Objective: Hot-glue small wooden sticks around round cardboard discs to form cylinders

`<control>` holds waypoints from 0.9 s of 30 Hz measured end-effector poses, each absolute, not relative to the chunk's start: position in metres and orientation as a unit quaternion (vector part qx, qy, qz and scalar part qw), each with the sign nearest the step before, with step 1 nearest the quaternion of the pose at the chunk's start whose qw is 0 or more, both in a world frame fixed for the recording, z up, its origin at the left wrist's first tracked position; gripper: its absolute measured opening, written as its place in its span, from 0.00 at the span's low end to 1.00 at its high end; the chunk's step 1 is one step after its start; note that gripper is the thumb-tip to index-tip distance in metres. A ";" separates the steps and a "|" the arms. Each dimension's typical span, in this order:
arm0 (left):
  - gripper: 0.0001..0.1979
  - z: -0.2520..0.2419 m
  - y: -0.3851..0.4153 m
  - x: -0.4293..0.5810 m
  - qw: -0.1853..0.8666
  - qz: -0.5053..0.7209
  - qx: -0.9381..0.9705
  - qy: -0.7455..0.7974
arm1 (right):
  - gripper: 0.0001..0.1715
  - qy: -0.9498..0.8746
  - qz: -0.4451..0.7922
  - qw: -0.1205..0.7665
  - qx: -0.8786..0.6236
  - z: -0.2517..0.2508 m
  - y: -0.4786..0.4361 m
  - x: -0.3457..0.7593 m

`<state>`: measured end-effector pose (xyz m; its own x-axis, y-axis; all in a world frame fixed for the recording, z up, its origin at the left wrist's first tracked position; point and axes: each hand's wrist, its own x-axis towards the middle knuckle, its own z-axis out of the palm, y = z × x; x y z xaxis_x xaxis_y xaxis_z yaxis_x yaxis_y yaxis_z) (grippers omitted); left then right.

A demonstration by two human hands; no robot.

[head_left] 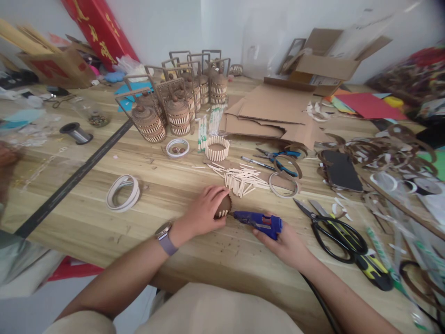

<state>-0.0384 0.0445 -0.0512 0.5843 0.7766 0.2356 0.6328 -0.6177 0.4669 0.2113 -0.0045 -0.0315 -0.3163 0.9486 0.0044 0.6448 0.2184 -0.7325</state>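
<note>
My left hand [205, 211] is closed around a small round brown cardboard piece [224, 205] with a few short wooden sticks standing along its near edge. Part of that piece is hidden under the fingers. In my right hand [287, 243] is a blue hot glue gun [259, 221], its nozzle at the edge of the brown piece beside the sticks. Just beyond lies a loose pile of short wooden sticks [239, 178] on a cardboard strip. Behind it stands a ring of upright sticks [217, 149].
Several small lantern-like baskets [179, 113] with handles stand at the back. Cardboard sheets [271, 106] lie right of them. Black scissors [337, 236] and a yellow-black utility knife [371, 269] lie at right. Tape rings [123, 192] sit at left. Another person's hand [7, 153] shows at the far left.
</note>
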 end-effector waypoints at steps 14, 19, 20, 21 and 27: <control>0.35 -0.050 0.045 -0.038 0.164 0.209 0.876 0.403 | 0.13 -0.758 0.301 0.245 -0.524 -0.032 -0.005 0.211; 0.36 -0.050 0.045 -0.037 0.164 0.210 0.875 0.404 | 0.13 -0.741 0.308 0.256 -0.539 -0.035 -0.006 0.209; 0.36 -0.051 0.045 -0.037 0.164 0.209 0.876 0.403 | 0.14 -0.731 0.315 0.262 -0.546 -0.036 -0.006 0.208; 0.36 -0.051 0.045 -0.037 0.165 0.209 0.876 0.402 | 0.14 -0.717 0.325 0.271 -0.554 -0.036 -0.006 0.208; 0.37 -0.052 0.045 -0.038 0.165 0.216 0.876 0.398 | 0.23 -0.589 0.470 0.222 -0.618 -0.020 0.001 0.217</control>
<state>-0.0381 0.0453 -0.0517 0.5899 0.7691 0.2459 0.6265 -0.6281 0.4615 0.2175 0.0006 -0.0200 -0.1373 0.9373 -0.3203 0.5201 -0.2070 -0.8286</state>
